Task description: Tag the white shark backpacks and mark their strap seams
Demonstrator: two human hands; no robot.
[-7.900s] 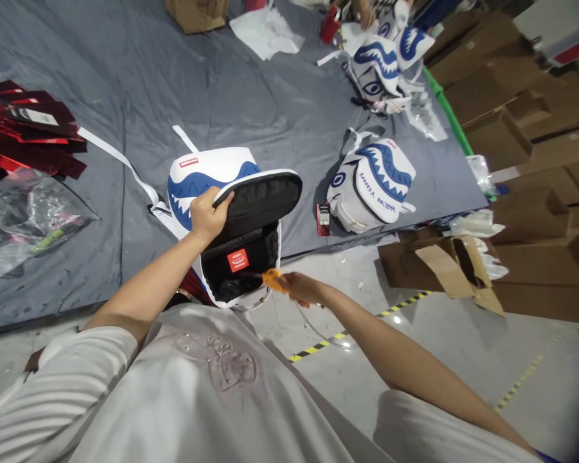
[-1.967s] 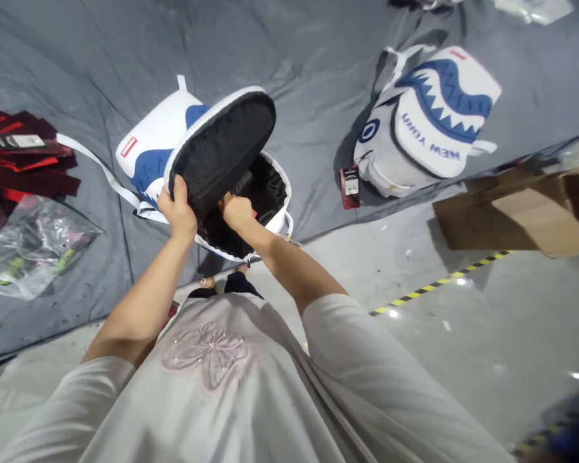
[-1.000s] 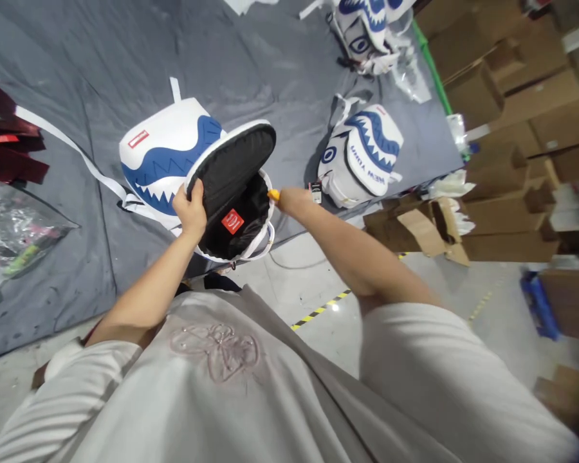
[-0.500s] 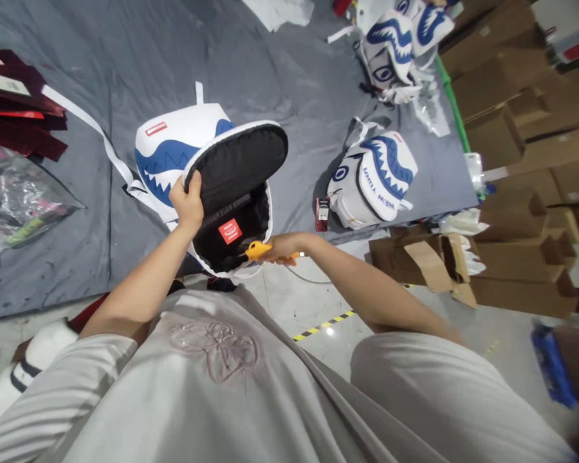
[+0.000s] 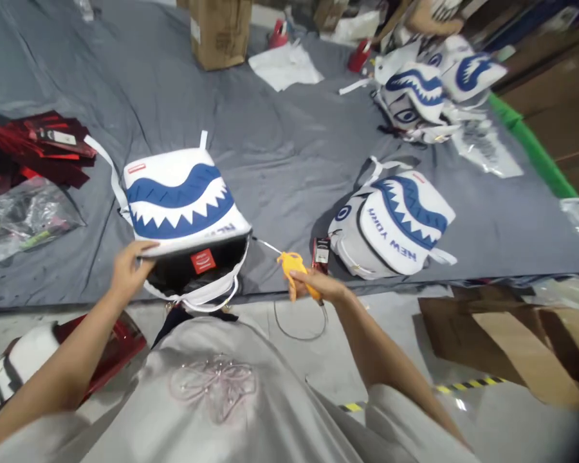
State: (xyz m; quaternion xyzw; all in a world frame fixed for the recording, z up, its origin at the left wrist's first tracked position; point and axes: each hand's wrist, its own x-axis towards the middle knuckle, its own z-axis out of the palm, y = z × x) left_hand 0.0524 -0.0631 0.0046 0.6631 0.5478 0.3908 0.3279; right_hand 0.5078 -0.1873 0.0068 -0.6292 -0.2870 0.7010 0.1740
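Right grip (image 5: 313, 283) holds orange tool (image 5: 292, 263) near table (image 5: 270, 287) edge, between backpacks (image 5: 181, 199).

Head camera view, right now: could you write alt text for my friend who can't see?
A person's left hand grips the edge of an open, shark-toothed backpack, while the right hand holds an orange tool beside it. A similar backpack lies to the right on grey cloth.

And a broad desk draped in wrinkled grey (image 5: 280, 138) sweeps right across, green edging (image 5: 535, 146) running down its right side! Brown cardboard (image 5: 564, 116) looms blurred beyond, an open carton (image 5: 504, 341) sits low, and the pale floor (image 5: 506, 427) catches a glint of light (image 5: 460, 404) beside yellow-and-black tape (image 5: 468, 386)!
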